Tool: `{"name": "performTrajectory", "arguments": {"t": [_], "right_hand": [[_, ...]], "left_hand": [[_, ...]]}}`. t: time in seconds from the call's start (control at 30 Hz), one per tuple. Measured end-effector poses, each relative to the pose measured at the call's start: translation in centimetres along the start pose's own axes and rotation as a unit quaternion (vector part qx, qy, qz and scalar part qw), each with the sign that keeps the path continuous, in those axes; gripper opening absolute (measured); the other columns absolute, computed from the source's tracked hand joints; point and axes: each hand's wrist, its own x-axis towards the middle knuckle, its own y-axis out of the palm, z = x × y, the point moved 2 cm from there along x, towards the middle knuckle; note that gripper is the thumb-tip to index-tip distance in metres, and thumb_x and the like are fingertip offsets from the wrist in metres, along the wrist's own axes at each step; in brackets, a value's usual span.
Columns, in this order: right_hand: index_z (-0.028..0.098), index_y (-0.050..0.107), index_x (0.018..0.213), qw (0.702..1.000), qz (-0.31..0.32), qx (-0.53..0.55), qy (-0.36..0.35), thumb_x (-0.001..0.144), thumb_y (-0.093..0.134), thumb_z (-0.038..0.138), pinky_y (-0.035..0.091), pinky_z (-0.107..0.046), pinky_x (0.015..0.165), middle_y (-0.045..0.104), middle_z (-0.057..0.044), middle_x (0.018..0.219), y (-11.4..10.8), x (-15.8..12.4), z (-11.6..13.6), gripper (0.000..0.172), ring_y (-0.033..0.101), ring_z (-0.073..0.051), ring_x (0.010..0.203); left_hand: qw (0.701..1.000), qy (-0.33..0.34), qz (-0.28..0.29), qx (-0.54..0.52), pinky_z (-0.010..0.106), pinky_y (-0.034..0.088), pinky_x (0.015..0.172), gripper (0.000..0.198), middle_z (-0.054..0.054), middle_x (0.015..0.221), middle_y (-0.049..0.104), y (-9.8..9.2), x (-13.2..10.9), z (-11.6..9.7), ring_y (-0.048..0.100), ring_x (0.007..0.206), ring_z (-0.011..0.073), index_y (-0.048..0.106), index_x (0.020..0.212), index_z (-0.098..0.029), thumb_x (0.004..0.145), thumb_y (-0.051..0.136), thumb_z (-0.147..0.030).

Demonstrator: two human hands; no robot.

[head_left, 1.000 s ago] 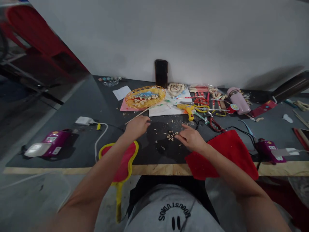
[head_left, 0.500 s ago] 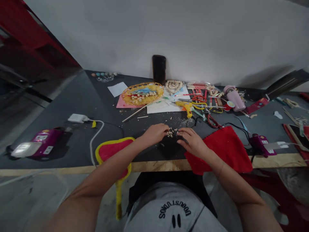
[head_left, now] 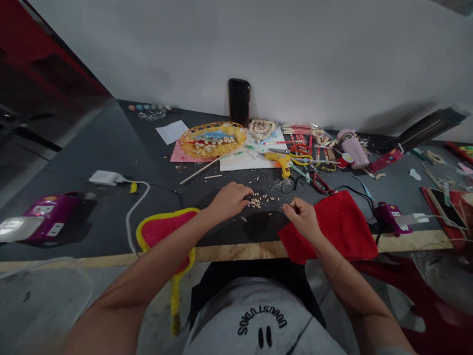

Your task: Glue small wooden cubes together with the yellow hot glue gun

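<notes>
A loose pile of small pale wooden pieces lies on the dark tabletop between my hands, with a few strays around it. My left hand rests at the pile's left edge, thumb and forefinger a little apart beside the pieces. To the right of the pile, my right hand is closed in a pinch, thumb pressed to the fingers. Whatever it holds, if anything, is too small to make out. A red cloth lies under and beside that hand.
Behind the pile are a yellow glue gun, scissors and a yellow basket of small pieces. A phone leans on the wall. A yellow-edged pink shape overhangs the front edge. Purple power blocks and cables sit either side.
My hands have moved apart: the right one has drawn away rightward from the pile and closed into a pinch. The small wooden pieces now lie more in view. The camera view has shifted slightly.
</notes>
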Motion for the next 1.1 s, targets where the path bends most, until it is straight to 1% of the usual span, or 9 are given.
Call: {"name": "performTrajectory", "arguments": {"t": [0.13,0.2,0.27,0.33,0.43,0.67,0.83,0.97,1.1], "right_hand": [[0.022,0.031,0.06,0.999,-0.012,-0.016,-0.035,0.08,0.053,0.021,0.03,-0.02,0.051,0.028,0.008,0.056,0.3,-0.3,0.2,0.03,0.031,-0.007,0.05],[0.021,0.042,0.069,0.998,0.013,-0.015,-0.067,0.084,0.05,0.02,0.038,-0.021,0.056,0.043,0.005,0.063,0.3,-0.4,0.6,0.017,0.043,-0.009,0.056],[0.021,0.052,0.089,0.993,0.058,-0.006,-0.106,0.088,0.047,0.019,0.047,-0.024,0.069,0.057,-0.001,0.084,0.4,-0.5,0.9,0.006,0.056,-0.012,0.074],[0.021,0.052,0.111,0.986,0.1,-0.007,-0.135,0.089,0.045,0.018,0.051,-0.029,0.08,0.057,-0.009,0.111,0.6,-0.6,1.0,0.023,0.058,-0.016,0.094],[0.023,0.047,0.126,0.979,0.129,-0.032,-0.155,0.089,0.046,0.016,0.055,-0.034,0.082,0.048,-0.012,0.127,1.0,-0.7,1.0,0.038,0.057,-0.018,0.098],[0.022,0.053,0.119,0.976,0.137,-0.049,-0.16,0.09,0.047,0.017,0.056,-0.034,0.08,0.05,-0.012,0.123,0.7,-0.9,0.9,0.029,0.059,-0.013,0.083],[0.02,0.059,0.106,0.98,0.132,-0.066,-0.136,0.091,0.049,0.025,0.055,-0.03,0.071,0.057,-0.011,0.114,-1.0,0.5,1.4,0.019,0.062,-0.013,0.077],[0.019,0.061,0.075,0.975,0.125,-0.085,-0.164,0.088,0.056,0.035,0.051,-0.029,0.072,0.065,-0.008,0.098,-2.0,3.2,3.0,0.021,0.063,-0.016,0.083],[0.02,0.049,0.055,0.98,0.053,-0.029,-0.191,0.089,0.054,0.032,0.048,-0.028,0.069,0.064,-0.004,0.072,-1.8,6.0,4.8,0.036,0.061,-0.015,0.072]], "left_hand": [[0.999,0.013,0.005,0.035,0.037,0.041,0.084,0.022,0.009,0.102,0.067,0.4,0.5,-1.0,0.056,0.099,0.0263,0.064,0.104,-0.019,0.083,0.059,-0.024],[0.999,0.01,0.0,0.048,0.036,0.04,0.081,0.019,0.009,0.1,0.067,0.6,0.7,-1.0,0.056,0.097,0.0259,0.064,0.101,-0.02,0.085,0.055,-0.022],[0.998,0.008,0.0,0.057,0.035,0.04,0.081,0.018,0.008,0.099,0.067,0.8,0.9,-0.8,0.056,0.096,0.0245,0.065,0.098,-0.02,0.086,0.051,-0.019],[0.998,0.007,0.006,0.06,0.034,0.04,0.081,0.017,0.008,0.097,0.067,1.0,1.1,-0.5,0.057,0.093,0.0233,0.066,0.095,-0.02,0.086,0.051,-0.02],[0.998,0.004,0.018,0.054,0.033,0.04,0.081,0.014,0.009,0.095,0.067,1.3,1.3,-0.3,0.057,0.091,0.0224,0.066,0.092,-0.019,0.085,0.054,-0.022],[1.0,0.007,0.02,0.022,0.033,0.04,0.078,0.013,0.008,0.09,0.067,0.6,1.4,-0.3,0.057,0.09,0.0226,0.065,0.085,-0.019,0.083,0.053,-0.02],[0.993,-0.036,-0.046,-0.105,0.032,0.04,0.073,0.014,0.005,0.083,0.067,-0.6,1.9,0.1,0.057,0.081,0.0209,0.063,0.081,-0.019,0.081,0.049,-0.02],[0.941,-0.066,-0.105,-0.316,0.028,0.041,0.067,0.013,0.001,0.077,0.064,-0.4,3.0,0.5,0.054,0.07,0.0157,0.061,0.081,-0.018,0.078,0.057,-0.03],[0.838,-0.094,-0.125,-0.523,0.024,0.041,0.063,0.024,0.0,0.079,0.062,0.6,3.8,1.3,0.05,0.063,0.0104,0.064,0.089,-0.016,0.073,0.066,-0.034]]}}
